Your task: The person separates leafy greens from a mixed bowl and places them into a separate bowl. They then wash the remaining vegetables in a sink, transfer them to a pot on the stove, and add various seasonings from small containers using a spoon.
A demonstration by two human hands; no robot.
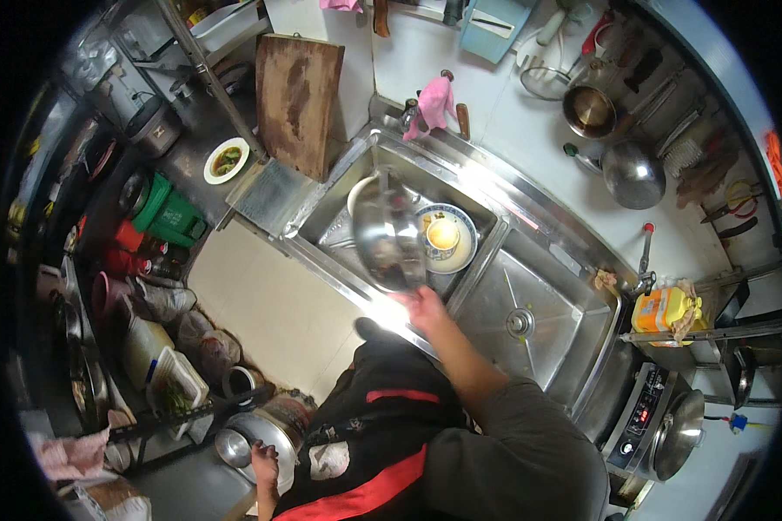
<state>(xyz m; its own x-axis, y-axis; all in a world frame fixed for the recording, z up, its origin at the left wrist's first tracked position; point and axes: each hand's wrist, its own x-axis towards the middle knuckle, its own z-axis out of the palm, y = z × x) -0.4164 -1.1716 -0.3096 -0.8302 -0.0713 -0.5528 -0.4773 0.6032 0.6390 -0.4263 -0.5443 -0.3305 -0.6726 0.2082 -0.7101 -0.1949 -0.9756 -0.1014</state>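
My right hand (421, 307) grips the near rim of a shiny metal basin (388, 238), which is blurred and tilted over the left sink basin (326, 221). To the right of it, a blue-rimmed plate (459, 251) lies in that sink, with a small patterned bowl (443, 234) holding yellowish liquid on it. A pale round rim (358, 192) shows partly behind the metal basin. Down at my left side, my left hand (265, 461) is beside a small metal bowl (232, 448) above a large steel pot (260, 426). Whether its fingers hold anything is unclear.
Right of the plate is a second sink basin (541, 286) with a drain. A wooden cutting board (296, 104) leans upright near a plate of food (226, 161). Pans (633, 174) hang on the wall. An induction cooker (642, 413) and yellow jug (658, 309) stand at right.
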